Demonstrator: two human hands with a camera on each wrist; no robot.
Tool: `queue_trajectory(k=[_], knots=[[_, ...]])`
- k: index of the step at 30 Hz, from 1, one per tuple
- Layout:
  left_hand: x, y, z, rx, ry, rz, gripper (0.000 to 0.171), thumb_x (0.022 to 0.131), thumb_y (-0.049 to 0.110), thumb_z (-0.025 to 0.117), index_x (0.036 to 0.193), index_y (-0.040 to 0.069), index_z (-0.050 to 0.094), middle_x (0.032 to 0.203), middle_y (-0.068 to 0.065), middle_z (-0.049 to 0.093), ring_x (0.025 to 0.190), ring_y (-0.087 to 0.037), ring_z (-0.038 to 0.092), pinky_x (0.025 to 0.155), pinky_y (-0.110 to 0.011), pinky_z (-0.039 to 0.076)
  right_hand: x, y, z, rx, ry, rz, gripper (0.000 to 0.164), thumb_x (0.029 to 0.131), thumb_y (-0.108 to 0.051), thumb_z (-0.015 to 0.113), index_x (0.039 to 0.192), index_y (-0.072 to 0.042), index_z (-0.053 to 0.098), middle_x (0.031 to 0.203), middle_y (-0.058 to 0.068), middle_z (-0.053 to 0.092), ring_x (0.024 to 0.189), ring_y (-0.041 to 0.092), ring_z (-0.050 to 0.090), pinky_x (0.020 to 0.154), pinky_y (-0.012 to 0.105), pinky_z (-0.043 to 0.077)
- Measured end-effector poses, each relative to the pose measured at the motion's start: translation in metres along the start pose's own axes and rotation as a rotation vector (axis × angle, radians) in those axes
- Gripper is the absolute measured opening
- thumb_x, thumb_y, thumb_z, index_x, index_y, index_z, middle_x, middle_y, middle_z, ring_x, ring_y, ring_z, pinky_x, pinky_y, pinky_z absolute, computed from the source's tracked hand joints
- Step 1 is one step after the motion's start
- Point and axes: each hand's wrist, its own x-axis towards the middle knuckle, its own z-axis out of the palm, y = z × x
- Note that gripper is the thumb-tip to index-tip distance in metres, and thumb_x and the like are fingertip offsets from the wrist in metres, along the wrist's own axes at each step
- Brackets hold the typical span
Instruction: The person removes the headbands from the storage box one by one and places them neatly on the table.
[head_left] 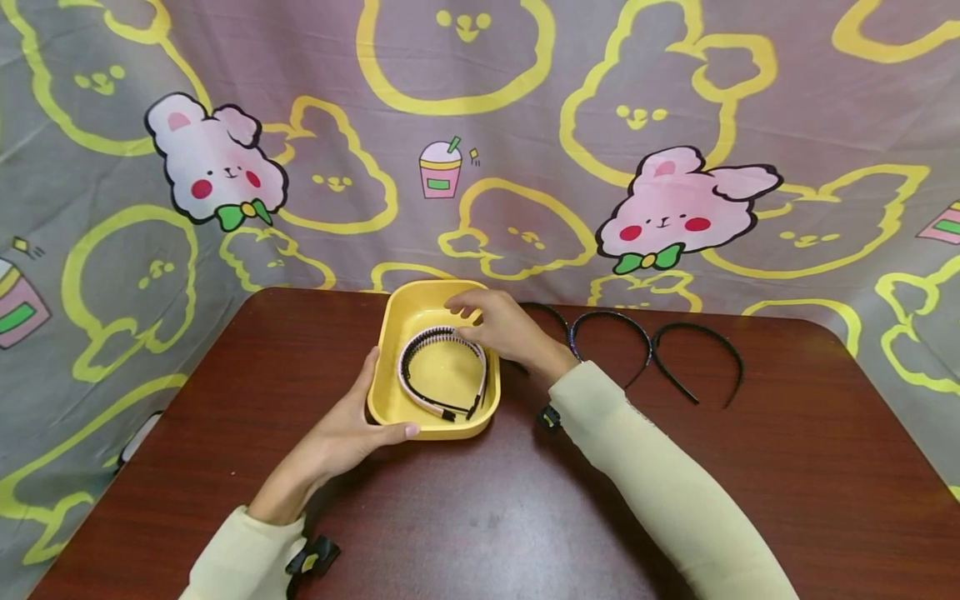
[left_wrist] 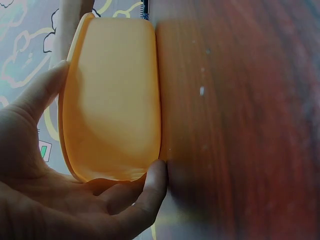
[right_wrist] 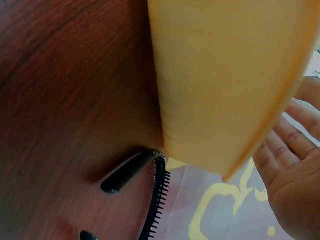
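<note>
A yellow plastic bin (head_left: 433, 432) stands on the table with toothed headbands, a pink one (head_left: 406, 379) and at least one black one (head_left: 427, 397), lying nested inside. My left hand (head_left: 341, 433) grips the bin's near left corner, thumb along the near side and fingers round the left wall. The left wrist view shows that hand (left_wrist: 65, 195) spread about the bin's outside. Over the right rim reaches my right hand (head_left: 510, 327), its fingers loosely bent above the headbands and the thumb close to them. In the right wrist view, the bin wall hides part of those fingers (right_wrist: 290, 142).
Right of the bin, three headbands rest on the brown table (head_left: 675, 492): one partly behind my right hand (head_left: 551, 312), a glittery dark one (head_left: 613, 314) and a black one (head_left: 701, 327). A cartoon-printed curtain (head_left: 510, 142) hangs behind the table.
</note>
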Motion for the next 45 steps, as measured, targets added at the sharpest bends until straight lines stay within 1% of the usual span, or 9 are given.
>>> queue_trajectory(k=[8,13,17,20,27,35,45], knots=[[0.000,-0.001,0.000,-0.016,-0.004,0.010,0.129,0.085,0.027,0.087,0.169,0.017,-0.011,0.177,-0.014,0.000,0.161,-0.038,0.013,0.128,-0.060,0.012,0.010,0.002,0.008,-0.036,-0.053,0.007,0.037,0.094,-0.005,0.074,0.130,0.001,0.071,0.124,0.017,0.074,0.111,0.029,0.070,0.096,0.045,0.057],[0.001,-0.002,0.001,-0.020,-0.005,0.012,0.129,0.085,0.027,0.087,0.169,0.017,-0.011,0.177,-0.013,-0.001,0.161,-0.036,0.011,0.128,-0.059,0.010,0.015,0.005,0.011,-0.022,-0.068,0.026,0.037,0.094,-0.002,0.073,0.130,0.000,0.071,0.127,0.017,0.073,0.112,0.029,0.069,0.095,0.042,0.057],[0.001,-0.002,0.001,-0.030,-0.004,0.022,0.129,0.084,0.025,0.088,0.169,0.016,-0.010,0.177,-0.014,0.000,0.161,-0.036,0.011,0.128,-0.059,0.010,0.016,0.008,0.013,-0.003,-0.081,0.046,0.037,0.093,0.000,0.072,0.130,0.001,0.071,0.128,0.017,0.073,0.114,0.030,0.068,0.097,0.042,0.057],[0.001,-0.001,0.001,-0.033,-0.004,0.025,0.129,0.084,0.024,0.088,0.169,0.016,-0.010,0.177,-0.013,0.000,0.161,-0.036,0.012,0.128,-0.059,0.011,0.018,0.010,0.014,-0.020,-0.090,0.049,0.036,0.093,0.001,0.072,0.130,0.000,0.071,0.128,0.017,0.073,0.114,0.030,0.068,0.097,0.042,0.056],[0.000,0.000,0.000,-0.019,-0.005,0.010,0.130,0.085,0.025,0.088,0.169,0.017,-0.010,0.177,-0.015,0.001,0.161,-0.038,0.013,0.128,-0.060,0.012,0.023,0.010,0.016,-0.098,-0.128,0.040,0.037,0.095,-0.001,0.073,0.131,-0.002,0.071,0.126,0.013,0.074,0.113,0.026,0.068,0.097,0.041,0.056],[0.000,-0.001,0.000,-0.036,-0.007,0.024,0.129,0.085,0.024,0.087,0.169,0.017,-0.010,0.177,-0.014,0.000,0.161,-0.037,0.011,0.128,-0.060,0.010,0.025,0.010,0.019,-0.173,-0.154,0.034,0.038,0.093,-0.002,0.075,0.131,-0.005,0.072,0.124,0.009,0.076,0.112,0.024,0.068,0.095,0.039,0.056],[0.001,-0.001,0.000,-0.034,-0.005,0.023,0.130,0.084,0.024,0.088,0.169,0.016,-0.011,0.177,-0.013,-0.003,0.161,-0.036,0.010,0.128,-0.059,0.011,0.027,0.010,0.023,-0.315,-0.162,0.053,0.039,0.094,-0.008,0.076,0.132,-0.016,0.074,0.120,0.001,0.078,0.110,0.018,0.071,0.089,0.039,0.058]])
